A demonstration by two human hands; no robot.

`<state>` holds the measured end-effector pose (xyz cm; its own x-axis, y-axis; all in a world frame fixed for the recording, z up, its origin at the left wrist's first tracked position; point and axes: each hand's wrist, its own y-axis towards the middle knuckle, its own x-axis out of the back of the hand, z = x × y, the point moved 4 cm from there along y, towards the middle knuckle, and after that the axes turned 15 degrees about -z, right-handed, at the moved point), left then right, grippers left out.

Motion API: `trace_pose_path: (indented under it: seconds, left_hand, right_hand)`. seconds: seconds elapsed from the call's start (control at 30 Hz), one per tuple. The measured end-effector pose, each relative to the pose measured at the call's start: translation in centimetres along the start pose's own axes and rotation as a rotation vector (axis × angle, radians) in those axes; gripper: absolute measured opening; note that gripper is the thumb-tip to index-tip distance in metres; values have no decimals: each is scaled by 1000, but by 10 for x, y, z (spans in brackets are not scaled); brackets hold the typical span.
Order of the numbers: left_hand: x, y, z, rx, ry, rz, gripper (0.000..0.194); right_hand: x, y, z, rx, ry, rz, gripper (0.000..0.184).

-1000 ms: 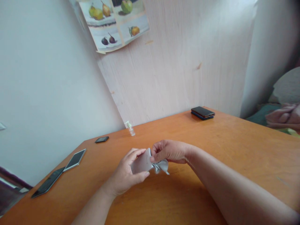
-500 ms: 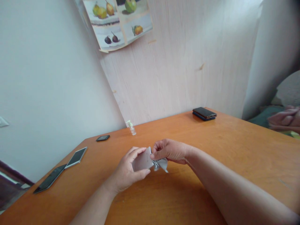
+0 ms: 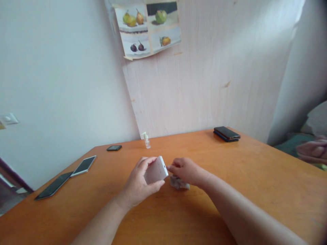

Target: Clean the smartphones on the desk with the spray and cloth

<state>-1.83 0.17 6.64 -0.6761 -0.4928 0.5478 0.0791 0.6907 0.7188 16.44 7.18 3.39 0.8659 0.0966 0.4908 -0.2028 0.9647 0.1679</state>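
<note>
A silvery smartphone (image 3: 156, 171) is gripped by its edges in my left hand (image 3: 139, 182), its back towards me and tilted above the table. The short end with the port faces right. Just beside that end, my right hand (image 3: 186, 170) has its fingers closed on a crumpled grey cloth (image 3: 178, 182), which hangs below them. A small gap shows between the cloth and the phone.
On the orange wooden table (image 3: 143, 217), a white phone (image 3: 84, 165), a black tablet-like device (image 3: 54, 185) and a small dark phone (image 3: 114, 148) lie at left. A clear pump bottle (image 3: 147, 141) stands at the back. Stacked dark phones (image 3: 227, 133) lie back right.
My right hand and the cloth have come away from the phone's end, slightly to the right. My left hand still holds the phone. The camera view has shifted a little.
</note>
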Motion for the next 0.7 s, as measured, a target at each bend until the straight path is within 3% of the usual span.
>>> trace_pose_path:
  seconds: [0.07,0.13,0.37,0.7]
  left_hand:
    - [2,0,-2,-30,16,-43,62]
    - [3,0,-4,-64,28,-74,63]
    - [0,-4,-13,-221,96,-82,65]
    - [-3,-4,-9,-379,194,-103,60]
  right_hand:
    - [-2,-3,6,-76,164,-17,36]
    - [-6,-8,9,-187,359,45,42]
    - [-27,-29,18,-414,726,442,65]
    - [-37,-22,13,-478,795,431,68]
